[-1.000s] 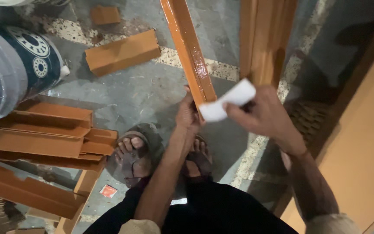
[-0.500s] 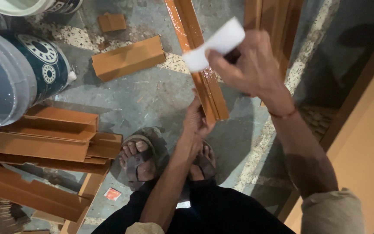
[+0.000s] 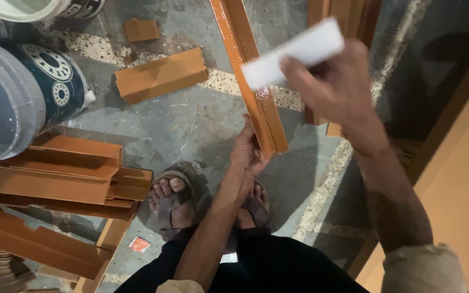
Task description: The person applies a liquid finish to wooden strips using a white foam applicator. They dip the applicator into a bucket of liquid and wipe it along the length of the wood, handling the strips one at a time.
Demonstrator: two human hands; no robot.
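Orange wooden strip (image 3: pixel 248 70) wet, glossy; left hand (image 3: pixel 247 152) fingers grip lower end, right hand (image 3: pixel 332 81) fingers pinch white foam block (image 3: pixel 294 51). Best: long even strokes, strip steady.

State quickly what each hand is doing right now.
Left hand: closed on the orange strip, near its lower end.
Right hand: closed on the white pad.
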